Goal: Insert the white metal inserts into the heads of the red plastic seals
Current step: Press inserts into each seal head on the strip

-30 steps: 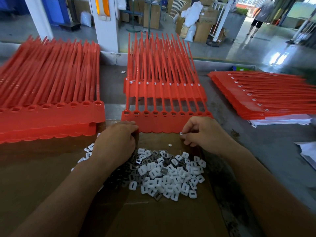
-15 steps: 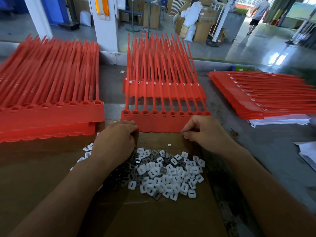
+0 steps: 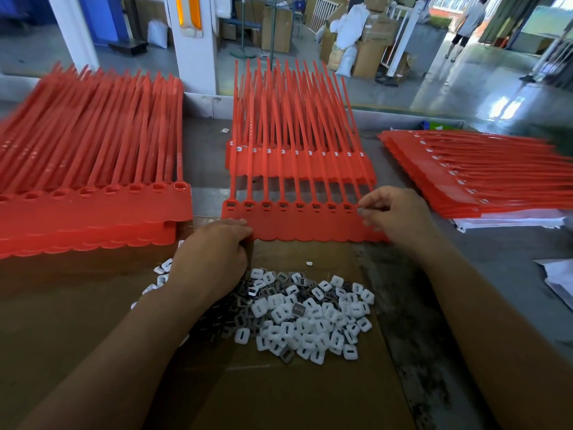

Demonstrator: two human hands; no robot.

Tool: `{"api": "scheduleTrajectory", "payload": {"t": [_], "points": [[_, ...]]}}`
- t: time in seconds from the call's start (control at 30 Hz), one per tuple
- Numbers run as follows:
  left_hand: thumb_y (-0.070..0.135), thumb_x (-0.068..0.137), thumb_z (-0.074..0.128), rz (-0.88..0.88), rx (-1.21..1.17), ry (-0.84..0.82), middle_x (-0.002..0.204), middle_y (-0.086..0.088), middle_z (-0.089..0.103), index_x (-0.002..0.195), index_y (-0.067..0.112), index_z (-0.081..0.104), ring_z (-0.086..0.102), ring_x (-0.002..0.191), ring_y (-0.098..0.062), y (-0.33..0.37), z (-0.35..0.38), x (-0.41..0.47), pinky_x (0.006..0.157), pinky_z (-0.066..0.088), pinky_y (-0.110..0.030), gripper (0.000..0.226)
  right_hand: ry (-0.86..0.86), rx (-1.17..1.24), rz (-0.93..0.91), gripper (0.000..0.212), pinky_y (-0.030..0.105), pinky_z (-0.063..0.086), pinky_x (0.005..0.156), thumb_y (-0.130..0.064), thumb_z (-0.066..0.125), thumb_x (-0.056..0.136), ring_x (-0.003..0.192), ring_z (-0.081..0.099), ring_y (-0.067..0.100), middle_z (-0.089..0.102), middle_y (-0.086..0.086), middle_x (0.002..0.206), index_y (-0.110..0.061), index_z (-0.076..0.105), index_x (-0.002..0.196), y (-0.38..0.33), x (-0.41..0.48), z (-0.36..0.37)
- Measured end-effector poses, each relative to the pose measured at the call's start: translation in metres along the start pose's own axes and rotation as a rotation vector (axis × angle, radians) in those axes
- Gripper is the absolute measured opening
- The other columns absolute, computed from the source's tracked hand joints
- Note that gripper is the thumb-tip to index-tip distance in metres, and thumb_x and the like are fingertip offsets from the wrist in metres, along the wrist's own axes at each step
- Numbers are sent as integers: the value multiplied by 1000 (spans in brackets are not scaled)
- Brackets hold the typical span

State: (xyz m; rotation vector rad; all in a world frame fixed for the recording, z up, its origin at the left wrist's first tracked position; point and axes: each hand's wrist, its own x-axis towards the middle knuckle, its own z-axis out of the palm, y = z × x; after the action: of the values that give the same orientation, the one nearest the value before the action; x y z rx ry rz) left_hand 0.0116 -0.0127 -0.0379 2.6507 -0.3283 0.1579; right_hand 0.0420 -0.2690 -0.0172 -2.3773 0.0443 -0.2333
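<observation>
Red seal strip (image 3: pixel 297 226) lies flat mid-table, its row of heads facing the person, tails pointing away, on top of another strip further back. Near edge of the strip overlaps the far edge of a cardboard sheet (image 3: pixel 279 395). Most heads in the front row show a dark slot.

Right hand (image 3: pixel 395 214) is at the right end of that row, thumb and forefinger pinched on a small insert (image 3: pixel 361 210), held just at the last head; other fingers loosely curled.

Left hand (image 3: pixel 214 259) sits knuckles up at the strip's near-left corner, fingers curled under. Fingertips are hidden, so cannot tell if they grip the strip or just press it.

Pile of inserts (image 3: pixel 310 318), white and grey square pieces with slots, is spread on the cardboard between the forearms, partly under the left wrist.

Left stack (image 3: pixel 93 209) of red seals is beside the strip, heads empty. Right stack (image 3: pixel 480 175) lies crosswise on white paper (image 3: pixel 511 220), with white bits in its heads. Grey table (image 3: pixel 502 274) is under all of it.
</observation>
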Motion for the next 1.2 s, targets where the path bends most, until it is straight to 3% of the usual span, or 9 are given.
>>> {"api": "scheduleTrajectory", "payload": {"t": [0.1,0.27,0.5,0.57,0.67,0.8,0.97,1.2], "points": [[3,88,42,-8,-3,6,140,6,45,126,16,55,38,130,-10,-1,0,1,106,27,-25,43,75,-17,61,21,24,45,67,-10,66,82,72,59,8,64,-4,78,-28,60,75,13,12,-3],[4,88,41,-5,-3,5,140,6,45,127,16,55,38,130,-10,-1,1,1,106,26,-23,43,118,25,87,10,16,37,63,-14,68,81,71,53,-3,58,-17,74,-23,67,85,24,21,4],[4,89,41,-8,13,-3,141,6,43,128,17,53,36,131,-10,-1,1,1,106,26,-24,44,136,-10,84,16,-3,33,54,-8,65,83,68,49,-5,57,-10,76,-9,69,99,23,24,12],[4,88,41,-7,13,-4,141,6,43,128,17,53,37,131,-10,-1,0,1,106,26,-25,44,139,-47,86,19,0,36,66,-10,64,84,76,54,1,64,-2,87,-8,69,102,21,22,12],[3,88,41,0,9,-5,140,5,44,128,15,54,37,131,-11,-1,0,1,107,26,-25,44,151,-105,80,22,22,41,86,-13,64,85,98,59,14,68,6,106,-9,70,106,19,19,12],[3,88,41,0,11,-11,141,5,43,128,15,53,36,131,-10,-1,0,1,108,24,-24,44,162,-129,58,23,24,41,88,-15,63,86,102,59,15,68,7,111,-8,69,107,22,15,12],[3,89,41,-6,8,-11,141,5,43,129,16,52,36,131,-10,-1,1,2,108,24,-25,44,192,-134,58,21,18,36,78,-18,65,85,88,51,3,69,5,106,-9,71,103,24,17,14],[3,87,42,8,13,-6,140,4,44,128,15,54,37,131,-10,-3,2,2,107,25,-24,44,237,-169,39,17,18,35,74,-18,66,84,85,53,5,71,4,101,-10,73,97,25,19,16]]}}
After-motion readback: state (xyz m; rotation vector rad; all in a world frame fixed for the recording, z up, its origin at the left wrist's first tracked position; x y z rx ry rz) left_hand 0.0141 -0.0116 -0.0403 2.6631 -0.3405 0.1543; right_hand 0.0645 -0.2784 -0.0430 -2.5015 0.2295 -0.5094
